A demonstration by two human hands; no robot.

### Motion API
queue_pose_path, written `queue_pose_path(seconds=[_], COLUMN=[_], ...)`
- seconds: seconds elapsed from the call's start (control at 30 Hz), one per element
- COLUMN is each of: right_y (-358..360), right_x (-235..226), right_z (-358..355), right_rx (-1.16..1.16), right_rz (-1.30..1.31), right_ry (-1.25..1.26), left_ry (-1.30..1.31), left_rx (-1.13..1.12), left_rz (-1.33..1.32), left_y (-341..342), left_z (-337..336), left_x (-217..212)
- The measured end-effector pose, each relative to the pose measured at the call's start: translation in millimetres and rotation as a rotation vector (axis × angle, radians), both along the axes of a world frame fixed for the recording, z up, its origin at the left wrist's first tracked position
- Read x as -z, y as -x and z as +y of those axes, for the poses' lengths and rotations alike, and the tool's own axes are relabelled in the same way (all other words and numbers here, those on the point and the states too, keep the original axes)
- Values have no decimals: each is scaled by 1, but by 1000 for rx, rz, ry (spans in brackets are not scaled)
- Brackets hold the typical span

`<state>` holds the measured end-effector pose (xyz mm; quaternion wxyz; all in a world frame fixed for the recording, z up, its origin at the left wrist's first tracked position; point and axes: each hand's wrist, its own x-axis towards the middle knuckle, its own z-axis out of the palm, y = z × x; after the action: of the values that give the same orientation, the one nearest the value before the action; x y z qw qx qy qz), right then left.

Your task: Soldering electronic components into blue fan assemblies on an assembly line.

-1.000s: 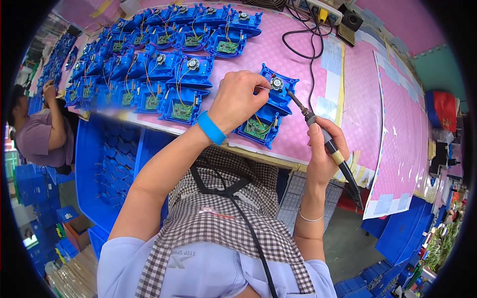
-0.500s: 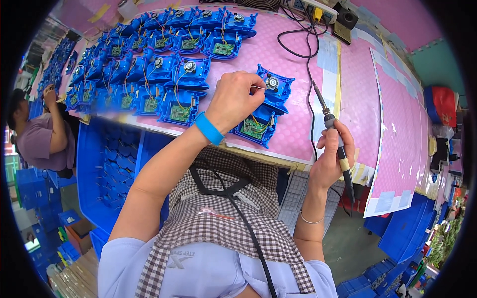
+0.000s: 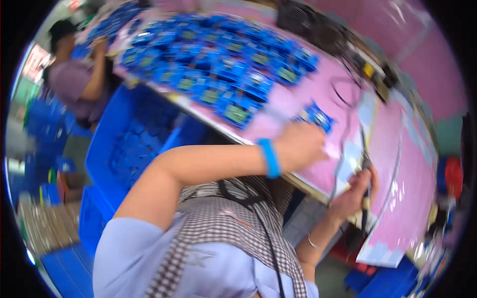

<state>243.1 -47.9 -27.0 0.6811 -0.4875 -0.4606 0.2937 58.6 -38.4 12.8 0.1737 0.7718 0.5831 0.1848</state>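
Head: blue casings (image 3: 233, 69) on pink table (image 3: 320, 85), bin (image 3: 101, 144) alongside.

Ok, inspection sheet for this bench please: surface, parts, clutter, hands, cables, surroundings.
Surface: pink-covered table, bare patches between parts.
Job's things: rows of blue housings with green boards; a single blue housing apart from them, partly hidden; soldering iron, tip clear of the housings.
Clutter: dark fan-like unit and yellow plug along the back edge.
Hands: left hand beside the single housing, grip and contact too blurred to tell; right hand holds the iron.
Cables: black cable looped on the table.
Surroundings: blue bin holding blue parts below the table edge; co-worker at left.
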Motion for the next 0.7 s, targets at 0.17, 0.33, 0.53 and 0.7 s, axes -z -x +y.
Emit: queue_pose_path(seconds=[0.17, 0.33, 0.53, 0.7], right_y=[2, -16, 11, 59], right_x=[-18, -21, -22, -31], right_z=[3, 1, 5, 12], right_rx=[-29, 107, -16, -145], right_rz=[132, 159, 126, 88], right_ry=[-122, -140, -106, -84], left_ry=[-257, -241, -309, -393], left_rx=[68, -158, -762, -828], left_rz=[39, -152, 296, 426], left_y=[-5, 75, 267, 334], left_z=[15, -30, -39, -25], left_x=[29, -32, -32, 20])
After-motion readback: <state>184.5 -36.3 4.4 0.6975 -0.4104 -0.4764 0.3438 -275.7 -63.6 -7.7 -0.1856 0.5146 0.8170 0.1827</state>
